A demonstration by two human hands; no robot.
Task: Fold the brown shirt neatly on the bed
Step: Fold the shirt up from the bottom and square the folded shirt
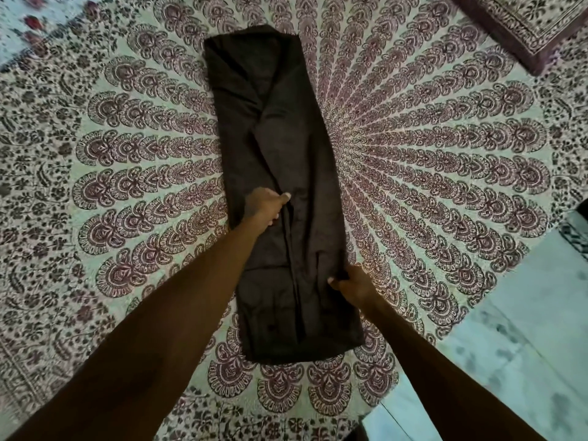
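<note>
The brown shirt (280, 148) lies on the bed as a long narrow strip, both sides folded in toward the middle, running from near me to the far side. My left hand (267, 206) pinches a fold of cloth near the strip's left edge, about halfway along. Closer to me, my right hand (353, 284) grips the shirt's right edge, fingers closed on the fabric. The near end of the shirt lies flat between my forearms.
The bed (445, 160) is covered by a cream sheet with a maroon mandala print. A pillow (521, 23) in a matching print lies at the far right corner. The pale marble floor (515, 329) shows past the bed's right edge.
</note>
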